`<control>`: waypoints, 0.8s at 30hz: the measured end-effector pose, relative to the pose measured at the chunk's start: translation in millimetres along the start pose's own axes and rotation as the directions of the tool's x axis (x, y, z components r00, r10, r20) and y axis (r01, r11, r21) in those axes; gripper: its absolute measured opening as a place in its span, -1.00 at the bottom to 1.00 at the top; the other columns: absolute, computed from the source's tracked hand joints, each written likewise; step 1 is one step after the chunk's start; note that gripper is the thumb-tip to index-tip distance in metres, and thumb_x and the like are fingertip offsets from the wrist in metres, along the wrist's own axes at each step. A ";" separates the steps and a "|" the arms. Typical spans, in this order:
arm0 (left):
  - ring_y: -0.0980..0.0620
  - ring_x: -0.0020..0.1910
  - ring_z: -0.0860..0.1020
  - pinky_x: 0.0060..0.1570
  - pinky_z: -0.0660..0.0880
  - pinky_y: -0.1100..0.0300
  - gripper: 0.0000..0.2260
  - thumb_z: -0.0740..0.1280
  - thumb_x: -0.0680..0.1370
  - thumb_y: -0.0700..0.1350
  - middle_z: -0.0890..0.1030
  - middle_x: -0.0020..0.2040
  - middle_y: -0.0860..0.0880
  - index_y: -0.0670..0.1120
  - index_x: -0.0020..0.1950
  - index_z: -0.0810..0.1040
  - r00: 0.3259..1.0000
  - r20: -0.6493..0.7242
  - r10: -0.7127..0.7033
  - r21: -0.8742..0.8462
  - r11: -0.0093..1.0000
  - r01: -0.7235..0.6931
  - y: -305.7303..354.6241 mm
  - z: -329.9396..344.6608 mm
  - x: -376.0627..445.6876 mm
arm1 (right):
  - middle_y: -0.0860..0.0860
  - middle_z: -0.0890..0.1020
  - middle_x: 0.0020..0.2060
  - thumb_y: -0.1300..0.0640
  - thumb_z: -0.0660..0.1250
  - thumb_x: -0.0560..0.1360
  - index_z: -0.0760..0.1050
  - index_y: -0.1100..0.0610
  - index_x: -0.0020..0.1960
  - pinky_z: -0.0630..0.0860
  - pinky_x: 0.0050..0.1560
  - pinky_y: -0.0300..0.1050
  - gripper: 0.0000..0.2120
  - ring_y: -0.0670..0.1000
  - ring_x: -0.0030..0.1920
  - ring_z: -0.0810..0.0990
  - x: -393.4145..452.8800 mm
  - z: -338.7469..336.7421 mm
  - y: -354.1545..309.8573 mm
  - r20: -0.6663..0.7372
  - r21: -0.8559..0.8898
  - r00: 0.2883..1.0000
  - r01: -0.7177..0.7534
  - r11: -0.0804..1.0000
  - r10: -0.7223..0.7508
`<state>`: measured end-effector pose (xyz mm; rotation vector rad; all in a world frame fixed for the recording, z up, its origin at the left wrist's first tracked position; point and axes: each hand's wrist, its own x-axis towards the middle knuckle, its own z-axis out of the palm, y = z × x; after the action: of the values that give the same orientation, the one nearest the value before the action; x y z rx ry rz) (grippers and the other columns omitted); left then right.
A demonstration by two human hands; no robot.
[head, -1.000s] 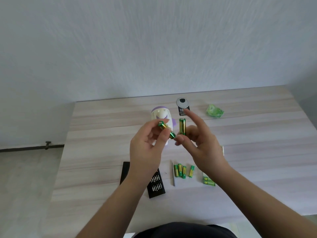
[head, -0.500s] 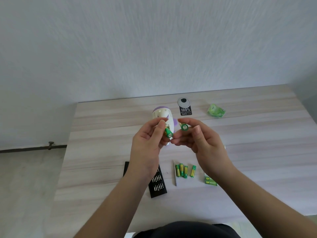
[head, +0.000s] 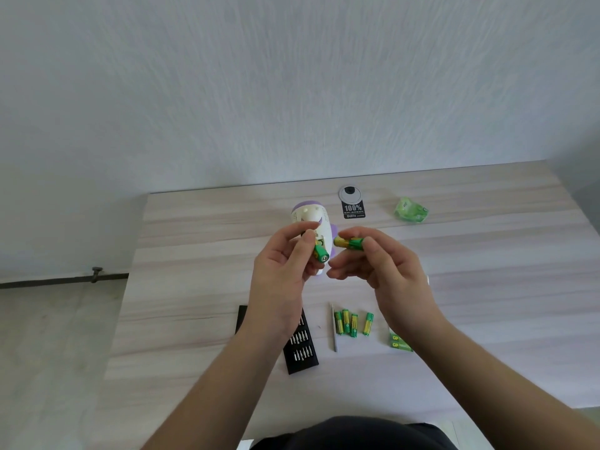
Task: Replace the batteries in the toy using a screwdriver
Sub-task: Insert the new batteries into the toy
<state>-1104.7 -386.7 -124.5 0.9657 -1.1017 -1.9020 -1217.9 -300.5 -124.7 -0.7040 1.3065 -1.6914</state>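
A pale textured wall rises behind a light wood-grain table [head: 487,254], where a person works with both hands raised above the middle of the surface. The left hand [head: 282,271] pinches one green-and-yellow battery [head: 319,253] between thumb and fingertips, its flat end turned toward the camera. The right hand [head: 386,267] pinches a second battery [head: 349,243] by one end, now lying nearly level with its free end aimed left, where a second ago it stood upright; half a second ago it was seen almost end-on. The hands have also drawn a little apart.

The white-and-purple toy [head: 310,219] lies on the table just behind the left hand, partly hidden by it; whether its battery bay is open cannot be told for certain. Turning the cells suggests the person is checking polarity before loading, so insertion looks close.

Nearer the body lie four loose batteries [head: 352,323], a slim screwdriver [head: 333,329], a black bit case [head: 300,349] and a green battery pack [head: 399,342]. Farther back sit a crumpled green wrapper [head: 410,211] and a round desk grommet [head: 350,193].
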 end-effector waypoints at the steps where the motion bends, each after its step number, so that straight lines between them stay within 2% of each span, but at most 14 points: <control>1: -0.03 -0.20 0.52 -0.19 0.52 0.17 -0.84 0.31 0.57 -0.19 0.65 -0.14 -0.11 0.02 0.01 0.65 1.000 0.007 0.014 0.019 1.000 -0.014 -0.4 -1.0 0.2 | 0.18 0.69 -0.22 0.13 0.12 0.57 0.52 0.25 0.15 0.58 -0.11 -0.11 -0.70 0.17 -0.19 0.68 0.1 0.3 0.2 0.010 0.004 1.000 -0.008 1.000 0.008; 3: 0.00 -0.28 0.52 -0.26 0.50 0.16 -0.77 0.26 0.60 -0.26 0.63 -0.20 -0.11 0.05 0.11 0.57 0.999 0.019 0.033 0.062 0.997 -0.034 -1.4 -3.4 1.8 | 0.16 0.70 -0.20 0.15 0.21 0.57 0.50 0.24 0.17 0.58 -0.09 -0.15 -0.75 0.13 -0.16 0.69 -0.1 0.7 -0.2 0.015 -0.025 1.000 -0.014 1.000 0.014; 5: -0.01 -0.33 0.52 -0.28 0.50 0.15 -0.76 0.23 0.61 -0.28 0.62 -0.23 -0.13 0.05 0.11 0.53 0.999 0.031 0.024 0.128 0.991 -0.028 -3.9 -6.8 3.8 | 0.13 0.70 -0.21 0.27 0.33 0.53 0.50 0.23 0.17 0.58 -0.10 -0.21 -0.78 0.06 -0.17 0.70 0.0 0.0 1.1 -0.001 -0.067 1.000 -0.024 0.997 0.024; 9: -0.01 -0.35 0.52 -0.26 0.47 0.15 -0.78 0.20 0.63 -0.24 0.59 -0.25 -0.08 -0.05 -0.07 0.60 0.993 0.021 -0.116 0.134 0.985 0.112 -13.0 -15.7 9.3 | 0.10 0.71 -0.24 0.33 0.28 0.55 0.54 0.15 0.11 0.58 -0.12 -0.24 -0.81 0.04 -0.20 0.70 1.9 -5.4 8.4 -0.084 -0.166 0.996 -0.055 0.985 0.041; 12: 0.04 -0.30 0.55 -0.21 0.50 0.18 -0.86 0.22 0.64 -0.19 0.62 -0.17 -0.05 -0.07 0.02 0.57 0.981 0.022 -0.192 0.168 0.968 0.186 -21.6 -20.7 12.2 | 0.07 0.68 -0.29 0.31 0.26 0.57 0.57 0.11 0.10 0.59 -0.14 -0.21 -0.81 0.03 -0.24 0.68 3.6 -10.6 15.3 -0.113 -0.242 0.993 -0.068 0.968 0.041; 14: 0.06 -0.26 0.59 -0.18 0.54 0.19 -0.89 0.26 0.62 -0.19 0.62 -0.08 -0.05 -0.04 0.10 0.53 0.993 0.019 -0.115 0.320 0.942 0.103 -27.9 -25.6 12.6 | 0.04 0.64 -0.31 0.26 0.29 0.56 0.59 0.05 0.08 0.57 -0.15 -0.19 -0.81 -0.02 -0.29 0.61 5.2 -13.6 21.0 -0.130 -0.310 0.991 -0.073 0.948 0.034; 17: 0.09 -0.14 0.64 -0.13 0.56 0.27 -0.72 0.32 0.59 -0.18 0.62 0.00 0.03 0.08 0.26 0.43 0.997 0.081 0.014 0.503 0.862 -0.053 -31.8 -30.6 11.8 | 0.10 0.61 -0.14 0.19 0.34 0.53 0.63 -0.05 0.02 0.53 -0.20 -0.23 -0.82 -0.08 -0.27 0.55 8.0 -16.3 26.9 -0.138 -0.399 0.990 -0.077 0.914 0.023; 20: 0.10 -0.04 0.64 -0.05 0.54 0.30 -0.69 0.37 0.56 -0.18 0.64 0.04 0.07 0.09 0.25 0.46 0.992 0.119 0.050 0.542 0.833 -0.108 -33.0 -32.2 12.9 | -0.01 0.68 -0.16 0.20 0.34 0.54 0.63 -0.04 0.00 0.55 -0.16 -0.24 -0.84 -0.12 -0.19 0.61 8.7 -16.4 27.6 -0.138 -0.349 0.988 -0.110 0.931 0.065; 24: 0.12 0.03 0.63 0.07 0.57 0.17 -0.78 0.42 0.52 -0.17 0.67 0.04 0.07 0.01 0.15 0.57 0.982 0.159 0.100 0.571 0.802 -0.174 -35.2 -33.2 13.3 | -0.12 0.69 -0.21 0.14 0.32 0.55 0.60 -0.12 0.00 0.58 -0.05 -0.23 -0.82 -0.12 -0.17 0.62 9.0 -18.4 26.8 -0.133 -0.395 0.988 -0.123 0.911 0.076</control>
<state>-1089.7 -397.0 -171.3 1.0596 -1.8476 -1.5343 -1229.7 -302.0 -156.2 -0.7662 1.7715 -1.4090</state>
